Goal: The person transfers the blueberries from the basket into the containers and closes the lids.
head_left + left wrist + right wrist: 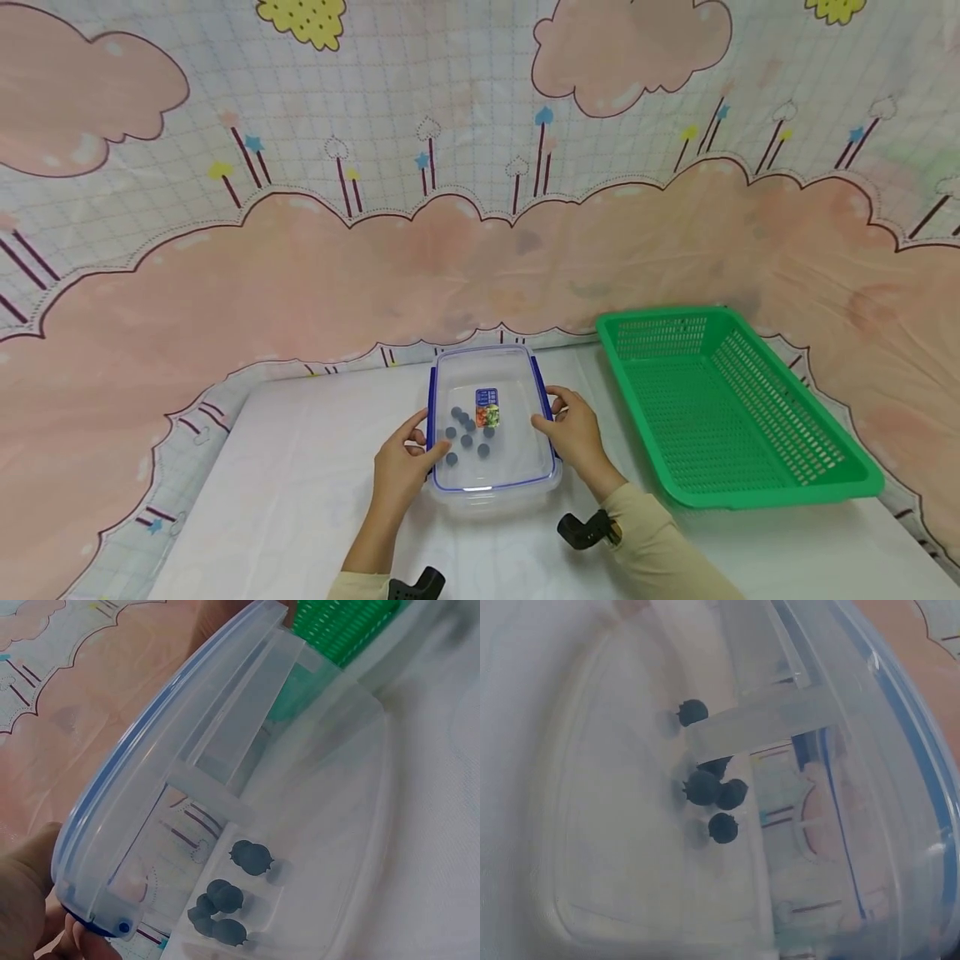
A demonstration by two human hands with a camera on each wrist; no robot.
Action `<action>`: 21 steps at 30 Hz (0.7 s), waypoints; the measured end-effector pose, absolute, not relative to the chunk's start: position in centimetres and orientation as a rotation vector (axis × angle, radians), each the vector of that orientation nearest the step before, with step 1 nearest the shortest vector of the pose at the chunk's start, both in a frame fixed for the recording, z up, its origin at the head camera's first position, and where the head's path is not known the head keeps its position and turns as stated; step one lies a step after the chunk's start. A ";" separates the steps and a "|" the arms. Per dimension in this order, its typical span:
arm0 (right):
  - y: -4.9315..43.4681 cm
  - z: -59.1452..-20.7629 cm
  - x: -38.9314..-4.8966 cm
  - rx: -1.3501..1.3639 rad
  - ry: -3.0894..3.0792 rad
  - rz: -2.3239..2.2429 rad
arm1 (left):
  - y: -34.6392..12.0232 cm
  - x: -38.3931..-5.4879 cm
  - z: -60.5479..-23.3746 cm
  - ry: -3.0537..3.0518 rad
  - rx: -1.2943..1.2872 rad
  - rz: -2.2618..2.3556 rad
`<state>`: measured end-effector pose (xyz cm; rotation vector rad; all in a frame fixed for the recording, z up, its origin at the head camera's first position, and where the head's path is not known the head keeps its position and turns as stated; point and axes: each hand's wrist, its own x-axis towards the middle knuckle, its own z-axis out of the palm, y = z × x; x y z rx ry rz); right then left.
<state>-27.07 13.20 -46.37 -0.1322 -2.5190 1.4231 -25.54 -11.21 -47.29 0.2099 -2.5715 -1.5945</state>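
Observation:
A clear plastic food container (517,454) with a blue-edged lid (465,375) rests on the white table. Several blueberries (467,441) lie inside it, and they also show through the wall as dark blueberries (256,859) in the left wrist view and blueberries (703,787) in the right wrist view. My left hand (397,471) grips the left side, thumb over the lid and fingers curled at the blue side latch. On the opposite side my right hand (577,429) holds the edge the same way. A colourful label (487,407) sits on the lid.
To the right stands a green plastic basket (705,425) with slotted walls. The white-covered table (300,475) spreads around the container. Behind it hangs a printed cloth (360,275) with pink clouds.

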 end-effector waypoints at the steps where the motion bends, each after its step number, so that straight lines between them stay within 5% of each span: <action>1: 13.1 -46.4 -27.1 -0.131 -2.520 1.417 | -11.2 -25.6 -47.3 -2.571 0.209 -1.592; 11: 13.0 -46.4 -27.4 -0.108 -2.534 1.381 | -11.5 -25.9 -47.1 -2.622 0.163 -1.541; 21: 14.5 -42.2 -27.0 0.170 -2.844 1.031 | -12.2 -25.7 -42.8 -2.836 -0.399 -0.594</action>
